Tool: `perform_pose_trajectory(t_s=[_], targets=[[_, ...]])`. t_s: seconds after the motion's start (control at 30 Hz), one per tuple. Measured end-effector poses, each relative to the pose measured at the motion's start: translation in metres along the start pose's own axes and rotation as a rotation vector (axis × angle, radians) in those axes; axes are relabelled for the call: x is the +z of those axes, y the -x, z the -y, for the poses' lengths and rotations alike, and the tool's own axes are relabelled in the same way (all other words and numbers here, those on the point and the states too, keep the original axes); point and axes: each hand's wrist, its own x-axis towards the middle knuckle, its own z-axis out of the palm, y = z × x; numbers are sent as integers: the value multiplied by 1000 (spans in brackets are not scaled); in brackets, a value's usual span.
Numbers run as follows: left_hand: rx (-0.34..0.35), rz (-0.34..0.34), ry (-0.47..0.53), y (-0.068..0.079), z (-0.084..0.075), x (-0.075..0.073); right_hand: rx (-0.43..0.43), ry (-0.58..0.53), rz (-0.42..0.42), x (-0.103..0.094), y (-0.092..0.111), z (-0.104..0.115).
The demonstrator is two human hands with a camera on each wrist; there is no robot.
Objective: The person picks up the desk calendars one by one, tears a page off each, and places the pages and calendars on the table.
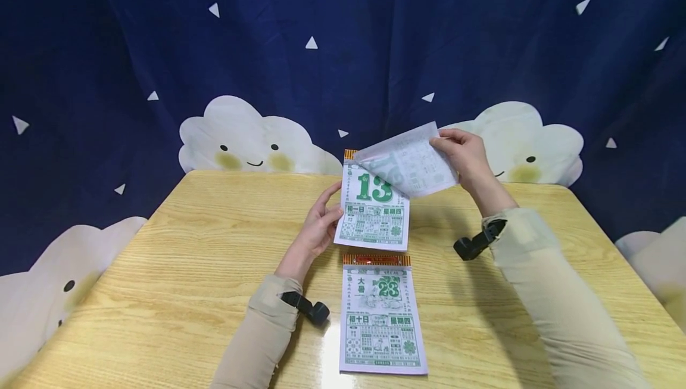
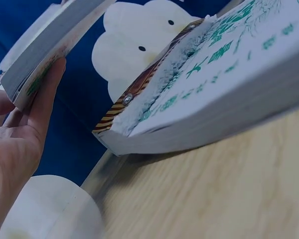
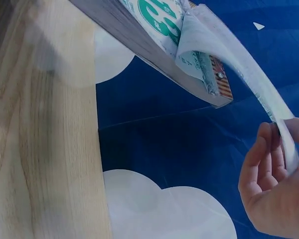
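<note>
A thick tear-off calendar (image 1: 370,222) showing a green 13 is held above the table by my left hand (image 1: 317,226). The thumb lies on its front left edge and the fingers reach behind, as the left wrist view shows along the pad's edge (image 2: 55,45). My right hand (image 1: 465,155) pinches the right side of its thin top page (image 1: 423,165), which is folded up and across to the upper right. In the right wrist view the page (image 3: 239,55) curls away but still meets the calendar near its striped top band (image 3: 222,82).
A second tear-off calendar (image 1: 383,323), showing 23, lies on the wooden table (image 1: 214,258) just in front of the held one. Torn paper stubs run under its striped band (image 2: 127,99). Behind the table hangs a dark blue curtain (image 1: 348,31) with cloud prints.
</note>
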Motion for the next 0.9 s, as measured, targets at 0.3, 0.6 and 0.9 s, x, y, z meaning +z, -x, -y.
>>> perform_pose_trajectory(t_s=[0.3,0.6,0.9], targets=[[-33,-14,-29,-1,3,0,-62,62,0,-3,-3,4],[-10,-24,-8,-2,3,3,-6,21,-9,-5,-4,8],[-24,-9,15,0,1,5,16,-106,-37,-3,-6,2]])
